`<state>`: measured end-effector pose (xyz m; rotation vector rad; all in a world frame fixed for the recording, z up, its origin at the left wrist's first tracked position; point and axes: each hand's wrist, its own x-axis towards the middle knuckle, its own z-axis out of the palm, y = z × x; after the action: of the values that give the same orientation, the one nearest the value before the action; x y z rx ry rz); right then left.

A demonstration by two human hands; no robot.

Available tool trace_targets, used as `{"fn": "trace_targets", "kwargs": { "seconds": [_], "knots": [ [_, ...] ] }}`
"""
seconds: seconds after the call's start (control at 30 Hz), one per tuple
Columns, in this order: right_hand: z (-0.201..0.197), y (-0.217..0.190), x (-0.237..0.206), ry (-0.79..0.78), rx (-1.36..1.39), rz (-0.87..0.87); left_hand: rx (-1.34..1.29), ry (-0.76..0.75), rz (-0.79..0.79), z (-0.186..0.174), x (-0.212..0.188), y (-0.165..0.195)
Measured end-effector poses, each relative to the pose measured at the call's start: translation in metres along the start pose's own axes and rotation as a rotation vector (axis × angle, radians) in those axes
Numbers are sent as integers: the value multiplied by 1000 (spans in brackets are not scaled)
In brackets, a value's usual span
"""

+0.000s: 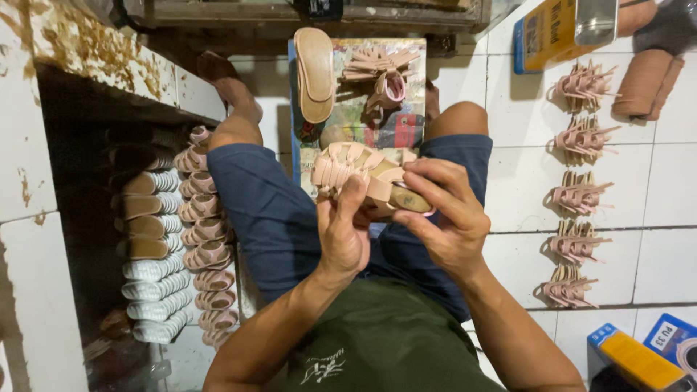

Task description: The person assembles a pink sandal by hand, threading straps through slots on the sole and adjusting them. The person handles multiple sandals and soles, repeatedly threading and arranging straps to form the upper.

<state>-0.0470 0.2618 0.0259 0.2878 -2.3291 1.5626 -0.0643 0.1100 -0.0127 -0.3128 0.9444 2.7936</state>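
Note:
Both my hands hold a small pink strappy sandal upper (347, 165) fitted on a tan shoe form, above my lap. My left hand (343, 231) grips it from below, thumb pressed on the straps. My right hand (444, 210) wraps the heel end, fingers curled over the form. I sit with knees apart in dark blue shorts. Ahead between my legs lies a printed board (363, 116) bearing a tan sole (314, 72) and loose pink strap pieces (381, 72).
Rows of finished pink sandals (205, 239) and white soles (152, 290) are stacked at left beside a stained tiled wall. Several pink strap uppers (577, 196) lie on the white tile floor at right. Blue-yellow boxes (632, 356) sit bottom right and top right.

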Motion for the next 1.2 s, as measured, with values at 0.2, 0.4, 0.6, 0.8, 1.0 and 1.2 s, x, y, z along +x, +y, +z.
{"fn": "trace_targets", "kwargs": {
  "seconds": [0.2,0.4,0.6,0.8,1.0,1.2],
  "knots": [
    [3,13,-2,65,161,137,19,2,-119,1,13,3],
    [-4,18,-2,13,93,215,-71,-80,-188,-8,16,1],
    [-4,6,-7,11,-106,-102,195,-360,-64,-20,6,6],
    [-4,3,-9,-8,-136,-188,255,-368,-85,-39,2,5],
    [-4,11,-16,49,26,76,231,-367,-119,-25,6,4],
    [35,46,-17,539,926,482,369,-109,133,3,12,-42]
  ]
}}
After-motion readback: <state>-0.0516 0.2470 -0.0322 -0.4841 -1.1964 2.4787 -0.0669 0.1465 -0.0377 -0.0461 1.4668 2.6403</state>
